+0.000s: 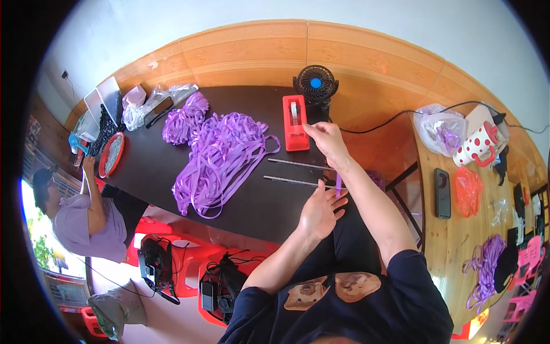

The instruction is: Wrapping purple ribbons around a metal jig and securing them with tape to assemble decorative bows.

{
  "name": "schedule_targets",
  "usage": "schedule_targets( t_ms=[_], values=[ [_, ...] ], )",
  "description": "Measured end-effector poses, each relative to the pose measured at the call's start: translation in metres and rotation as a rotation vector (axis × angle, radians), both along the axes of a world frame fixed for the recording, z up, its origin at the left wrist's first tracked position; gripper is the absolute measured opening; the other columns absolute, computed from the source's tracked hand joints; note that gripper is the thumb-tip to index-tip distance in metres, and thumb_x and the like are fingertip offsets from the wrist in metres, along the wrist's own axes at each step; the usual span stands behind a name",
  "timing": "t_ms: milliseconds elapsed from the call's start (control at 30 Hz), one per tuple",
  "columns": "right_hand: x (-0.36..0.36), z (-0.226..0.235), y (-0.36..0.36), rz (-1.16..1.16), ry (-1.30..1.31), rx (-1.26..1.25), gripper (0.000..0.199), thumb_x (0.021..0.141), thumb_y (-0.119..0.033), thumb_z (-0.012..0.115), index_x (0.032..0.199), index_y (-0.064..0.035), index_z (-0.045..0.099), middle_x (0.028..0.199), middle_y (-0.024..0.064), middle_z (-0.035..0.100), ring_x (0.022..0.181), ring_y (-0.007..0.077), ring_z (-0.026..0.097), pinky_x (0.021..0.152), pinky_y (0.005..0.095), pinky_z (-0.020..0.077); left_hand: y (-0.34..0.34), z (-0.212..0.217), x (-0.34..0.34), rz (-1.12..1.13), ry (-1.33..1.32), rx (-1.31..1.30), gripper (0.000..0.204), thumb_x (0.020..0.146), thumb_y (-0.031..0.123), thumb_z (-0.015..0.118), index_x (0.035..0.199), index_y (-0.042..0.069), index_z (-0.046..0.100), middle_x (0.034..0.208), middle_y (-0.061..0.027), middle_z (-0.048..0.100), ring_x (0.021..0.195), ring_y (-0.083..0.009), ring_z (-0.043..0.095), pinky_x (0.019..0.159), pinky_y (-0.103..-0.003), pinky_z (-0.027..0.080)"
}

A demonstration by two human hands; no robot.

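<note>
Limp, likely light ribbon [338, 186] is crossing the left hand [319, 212] — best pinched near its end — right hand [327, 141] touching dispenser [296, 141], both grips unclear.

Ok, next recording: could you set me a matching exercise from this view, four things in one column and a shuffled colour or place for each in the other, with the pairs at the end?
Things:
1. Tape dispenser
2. Fan
3. Cup
4. Ribbon heap

Descriptions:
A. White with red dots
B. Purple, piled on the dark table
C. Red, at the fingertips of the right hand
D. Black with a blue centre

Right pairs: 1-C, 2-D, 3-A, 4-B
</note>
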State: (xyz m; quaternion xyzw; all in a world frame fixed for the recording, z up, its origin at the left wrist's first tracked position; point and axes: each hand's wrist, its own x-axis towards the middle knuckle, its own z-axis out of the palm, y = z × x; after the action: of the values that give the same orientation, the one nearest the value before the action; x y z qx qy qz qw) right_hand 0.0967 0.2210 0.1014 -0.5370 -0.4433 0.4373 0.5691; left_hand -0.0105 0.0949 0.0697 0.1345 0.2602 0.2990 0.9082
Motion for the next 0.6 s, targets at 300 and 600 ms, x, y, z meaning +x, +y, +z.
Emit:
schedule_targets(
  t_ms=[300,600],
  values=[
    [-0.028,-0.003,0.028,-0.135,0.009,-0.051,0.017,0.076,-0.012,0.072,0.068,0.0023,0.066,0.065,0.0079,0.062,0.065,0.0124,0.055,0.06,0.0301,0.0425,0.0,0.004,0.002,-0.001,0.005,0.022,0.061,0.096,0.054,0.032,0.124,0.004,0.051,0.125,-0.0069,0.053,0.114,-0.0203,0.046,0.098,-0.036,0.03],
    [-0.042,-0.009,-0.016,-0.192,-0.079,0.111,0.016,0.08,-0.009,0.068,0.069,0.0016,0.065,0.093,0.0083,0.06,0.096,0.0146,0.052,0.079,0.0295,0.0387,-0.005,0.015,-0.001,0.086,0.0,0.055,0.048,0.101,0.045,0.024,0.132,0.012,0.042,0.129,-0.0063,0.052,0.117,-0.0227,0.048,0.098,-0.041,0.034]
  ],
)
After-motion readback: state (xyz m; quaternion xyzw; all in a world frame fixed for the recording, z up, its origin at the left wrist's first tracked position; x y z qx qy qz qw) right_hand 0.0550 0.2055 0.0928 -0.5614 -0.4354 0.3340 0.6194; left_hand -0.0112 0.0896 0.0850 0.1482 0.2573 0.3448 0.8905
